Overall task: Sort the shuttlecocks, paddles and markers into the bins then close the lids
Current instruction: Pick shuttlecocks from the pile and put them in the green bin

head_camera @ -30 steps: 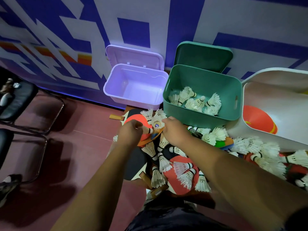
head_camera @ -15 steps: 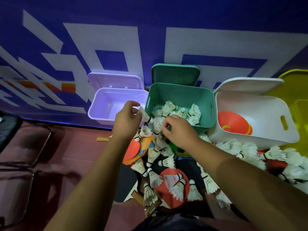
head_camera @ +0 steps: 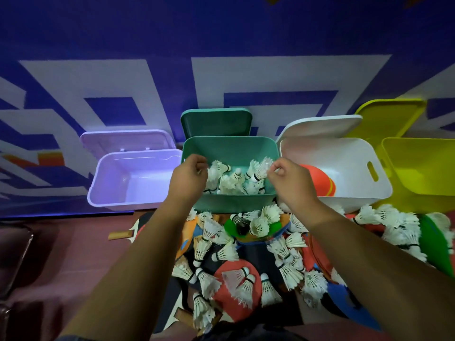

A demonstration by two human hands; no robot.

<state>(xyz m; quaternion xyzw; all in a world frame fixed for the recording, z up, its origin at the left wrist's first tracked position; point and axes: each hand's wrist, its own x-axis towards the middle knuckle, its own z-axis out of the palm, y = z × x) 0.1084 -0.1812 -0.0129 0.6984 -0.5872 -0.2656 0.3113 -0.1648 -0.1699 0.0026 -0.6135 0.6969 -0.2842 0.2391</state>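
The shuttlecock (head_camera: 259,170) has white feathers and a black band. It hangs over the green bin (head_camera: 234,203), its long axis tilted, with the cork base down-left and the feathers up-right. The grip of the right hand (head_camera: 293,183) pinches its feathers. The grip of the left hand (head_camera: 188,178) is curled, and I cannot tell if it holds anything.

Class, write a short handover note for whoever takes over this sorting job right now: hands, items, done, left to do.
Left hand: curled over the green bin, hold unclear.
Right hand: pinches a shuttlecock above it.
Done: several shuttlecocks in the green bin; orange markers in the white bin.
Left: floor pile of shuttlecocks and paddles to sort; lids of all four bins, purple bin and yellow bin included, stand open.
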